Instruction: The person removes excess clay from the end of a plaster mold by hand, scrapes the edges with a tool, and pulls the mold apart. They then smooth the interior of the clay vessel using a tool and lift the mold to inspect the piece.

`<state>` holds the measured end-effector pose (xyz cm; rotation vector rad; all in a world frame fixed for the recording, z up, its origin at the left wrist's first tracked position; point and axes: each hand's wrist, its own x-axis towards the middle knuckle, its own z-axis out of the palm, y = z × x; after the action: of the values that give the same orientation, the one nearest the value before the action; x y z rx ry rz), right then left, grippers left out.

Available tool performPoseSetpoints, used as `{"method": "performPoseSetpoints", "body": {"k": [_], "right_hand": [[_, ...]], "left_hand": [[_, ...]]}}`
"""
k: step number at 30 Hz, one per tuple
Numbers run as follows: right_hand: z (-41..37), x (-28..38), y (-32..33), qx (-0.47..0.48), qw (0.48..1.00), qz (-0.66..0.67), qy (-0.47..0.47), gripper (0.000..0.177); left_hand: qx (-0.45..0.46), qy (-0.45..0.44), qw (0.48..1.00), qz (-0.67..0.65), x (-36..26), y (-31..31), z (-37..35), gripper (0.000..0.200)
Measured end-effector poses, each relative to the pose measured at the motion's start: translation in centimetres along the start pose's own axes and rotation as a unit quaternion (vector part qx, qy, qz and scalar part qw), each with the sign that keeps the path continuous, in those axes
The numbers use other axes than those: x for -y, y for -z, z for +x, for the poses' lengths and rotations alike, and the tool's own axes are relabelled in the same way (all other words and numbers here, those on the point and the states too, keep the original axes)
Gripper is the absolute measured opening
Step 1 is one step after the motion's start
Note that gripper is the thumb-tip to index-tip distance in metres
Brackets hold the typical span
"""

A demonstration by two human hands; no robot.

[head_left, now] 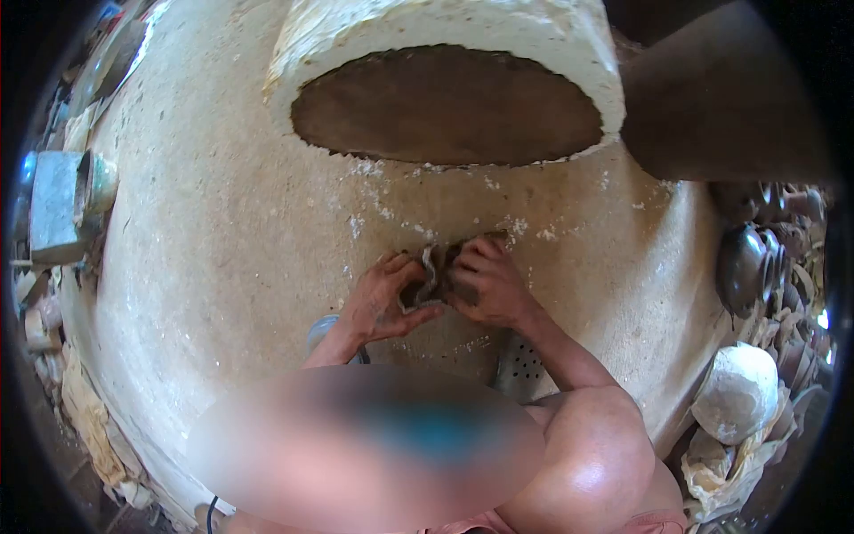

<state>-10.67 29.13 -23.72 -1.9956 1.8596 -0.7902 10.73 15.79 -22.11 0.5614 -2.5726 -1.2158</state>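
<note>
A broad, pale, clay-coated dome [222,231] fills my view, dusted with white crumbs, and beyond the hands its thick whitish rim [569,53] rings a wide dark opening [445,107]. On the slope of the dome the left hand [382,303] and the right hand [489,285] meet, and the clay piece [433,271] sits right between them, a dark, curling strip. I see both hands closed on it: the left hand's fingers curl around its near side and the right hand's fingers press in from the other side, fingertips almost touching over it. Whether the piece rests on the dome or is lifted just off it, I cannot tell. Just below the right forearm lies a perforated metal pan [525,369]. Well off to the right of the grip stand dark round pots [752,262] and a white lump [737,392]; far to the left sits a grey metal box [58,205].
</note>
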Motion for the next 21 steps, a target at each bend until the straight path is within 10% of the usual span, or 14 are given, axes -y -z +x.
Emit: {"method": "performPoseSetpoints", "body": {"k": [3,7,12,21], "right_hand": [[-1.0,-1.8,1.3,0.09,0.992,0.083,0.022,0.031],[1.1,-4.5,3.4,-0.339,0.869,0.081,-0.351,0.046],[4.6,-11.1,1.7,-0.379,0.897,0.08,-0.215,0.065],[5.0,-14.4,0.1,-0.357,0.896,0.053,-0.257,0.076]], "left_hand": [[0.112,0.002,0.994,-0.007,0.0,0.1,1.3,0.036],[0.221,-0.036,0.974,0.038,-0.8,-0.8,2.6,0.039],[0.186,-0.107,0.974,0.065,-2.1,-4.1,2.0,0.035],[0.169,-0.051,0.984,-0.02,-0.8,-4.3,2.6,0.025]]}}
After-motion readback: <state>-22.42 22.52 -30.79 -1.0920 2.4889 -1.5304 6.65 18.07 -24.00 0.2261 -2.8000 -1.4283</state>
